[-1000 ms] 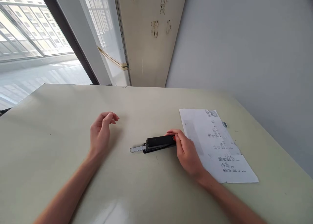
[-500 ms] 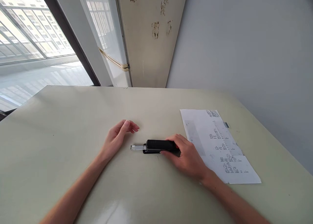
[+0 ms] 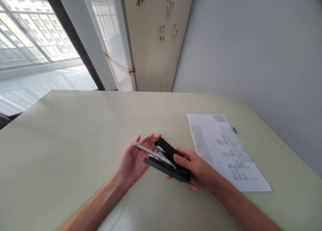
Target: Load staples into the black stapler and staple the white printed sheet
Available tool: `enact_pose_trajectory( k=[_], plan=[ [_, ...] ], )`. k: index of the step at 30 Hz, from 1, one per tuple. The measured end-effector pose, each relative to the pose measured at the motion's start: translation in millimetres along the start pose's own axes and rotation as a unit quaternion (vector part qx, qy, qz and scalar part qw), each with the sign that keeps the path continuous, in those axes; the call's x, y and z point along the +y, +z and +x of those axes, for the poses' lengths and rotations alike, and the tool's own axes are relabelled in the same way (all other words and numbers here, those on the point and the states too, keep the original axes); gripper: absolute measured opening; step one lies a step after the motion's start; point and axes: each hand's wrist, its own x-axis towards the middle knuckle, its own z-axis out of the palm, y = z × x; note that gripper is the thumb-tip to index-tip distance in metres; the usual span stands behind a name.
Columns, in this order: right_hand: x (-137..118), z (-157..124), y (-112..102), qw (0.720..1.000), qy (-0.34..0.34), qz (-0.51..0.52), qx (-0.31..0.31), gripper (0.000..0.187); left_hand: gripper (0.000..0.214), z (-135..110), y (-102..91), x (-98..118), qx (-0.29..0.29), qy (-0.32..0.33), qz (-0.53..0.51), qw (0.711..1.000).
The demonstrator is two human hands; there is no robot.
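A black stapler [image 3: 167,169] is raised off the table and tilted, its rear end gripped by my right hand [image 3: 198,169]. Its top arm is swung up from the base, and the silver staple tray sticks out toward the left between them. My left hand [image 3: 134,164] lies palm up just behind and left of the stapler's front end, fingers spread. Whether the left fingers touch the metal tray is hard to tell. Right of my right hand lies a printed sheet of paper [image 3: 208,137] on the table.
The pale table [image 3: 88,123] spreads under everything. A small grey piece [image 3: 234,130] shows at the paper's right edge. Beyond the table stand a refrigerator [image 3: 153,56] with a gold handle [image 3: 119,63], a window [image 3: 37,39] at left and a grey wall [image 3: 241,43] at right.
My right hand has lifted the stapler off the table and turned it, with its top arm now opened wider. My left hand has moved right and turned palm up beside it.
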Motion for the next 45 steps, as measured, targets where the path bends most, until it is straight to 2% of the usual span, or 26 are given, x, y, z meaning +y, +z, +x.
enact_pose_trajectory(
  k=[6,11,13,15,17,19,22,24,30,33,37,38,40,42,45],
  plan=[
    [-2,3,3,0.997,0.053,0.045,-0.040,0.047,0.027,2,-1.2,-2,0.058,0.004,-0.026,0.998],
    [-2,2,2,0.998,0.045,0.028,-0.018,0.051,0.023,2,1.6,-1,0.102,0.002,-0.034,0.994],
    [-2,1,0,1.000,0.020,0.012,0.006,0.052,0.020,3,1.1,0,0.097,0.016,-0.027,0.995],
    [-1,1,-2,0.998,-0.033,-0.020,0.049,0.051,0.015,3,-1.0,3,0.072,0.038,-0.012,0.997],
    [1,0,-4,0.987,-0.091,-0.074,0.108,0.047,0.014,1,-3.7,5,0.045,0.074,0.057,0.995],
    [5,1,-6,0.969,-0.128,-0.128,0.170,0.045,0.024,-2,-5.8,7,0.040,0.133,0.198,0.970],
    [12,3,-7,0.941,-0.148,-0.187,0.240,0.045,0.043,-8,-5.9,4,0.075,0.208,0.406,0.887],
    [15,4,-7,0.925,-0.159,-0.225,0.261,0.043,0.047,-12,-4.4,0,0.091,0.222,0.468,0.850],
    [20,7,-6,0.882,-0.201,-0.320,0.280,0.035,0.049,-14,-1.3,-4,0.062,0.234,0.489,0.838],
    [21,7,-6,0.874,-0.206,-0.335,0.286,0.034,0.041,-13,-2.9,-6,0.040,0.232,0.524,0.818],
    [22,7,-7,0.858,-0.218,-0.364,0.290,0.030,0.037,-12,-5.9,-11,-0.021,0.214,0.573,0.791],
    [22,7,-8,0.851,-0.224,-0.375,0.292,0.029,0.037,-12,-6.0,-12,-0.027,0.209,0.569,0.795],
    [23,8,-8,0.836,-0.236,-0.395,0.300,0.026,0.035,-13,-4.9,-13,-0.021,0.190,0.535,0.823],
    [24,8,-9,0.819,-0.248,-0.414,0.309,0.025,0.034,-15,-2.1,-13,-0.011,0.154,0.470,0.869],
    [27,10,-10,0.796,-0.264,-0.442,0.318,0.023,0.031,-18,2.6,-12,-0.027,0.058,0.312,0.948]
  ],
)
